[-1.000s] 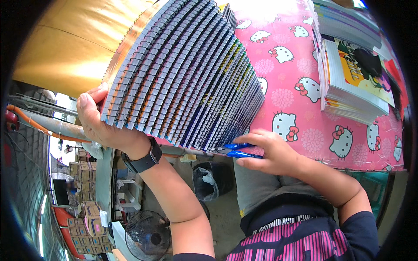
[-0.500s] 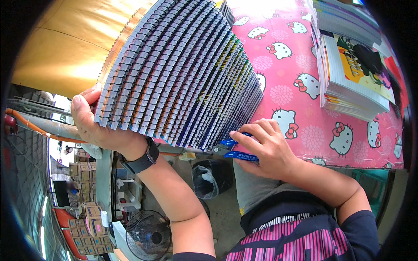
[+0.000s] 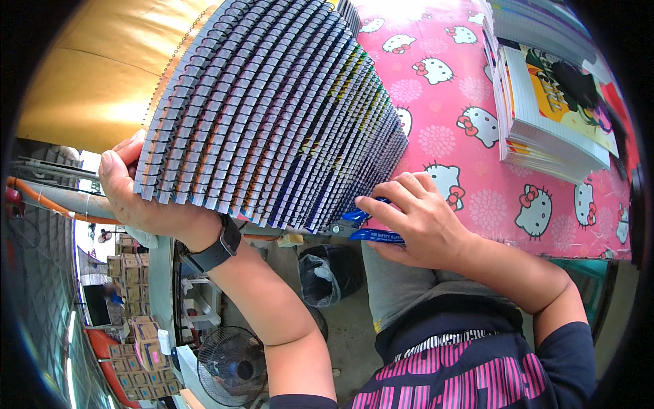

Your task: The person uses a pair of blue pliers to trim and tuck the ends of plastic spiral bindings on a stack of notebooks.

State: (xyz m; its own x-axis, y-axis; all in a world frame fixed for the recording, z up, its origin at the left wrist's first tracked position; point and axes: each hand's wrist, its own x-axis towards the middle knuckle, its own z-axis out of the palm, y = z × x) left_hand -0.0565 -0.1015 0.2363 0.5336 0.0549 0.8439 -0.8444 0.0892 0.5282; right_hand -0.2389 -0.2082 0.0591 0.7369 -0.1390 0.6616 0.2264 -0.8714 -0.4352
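A long slanting row of spiral-bound notebooks (image 3: 266,123) lies in front of me, with black wire coils facing up. My left hand (image 3: 133,187) is closed round the row's left end; some of its fingers are hidden behind the notebooks. Blue-handled wire cutters (image 3: 380,236) sit in the grip of my right hand (image 3: 424,221), at the row's lower right corner. Their handles are spread a little apart. The cutter jaws are against or very near the last coil ends; exact contact I cannot make out.
A pink cartoon-print cover (image 3: 436,140) spreads over the table. Stacked books (image 3: 555,140) stand at the right. At the far left lies a golden-brown sheet (image 3: 88,88). Below the table edge are a lined black bin (image 3: 327,276), a fan (image 3: 231,365) and several cartons (image 3: 139,341).
The notebooks and my left hand have shifted slightly left in view. My right hand and the cutters have edged slightly left and up, still at the row's lower right corner.
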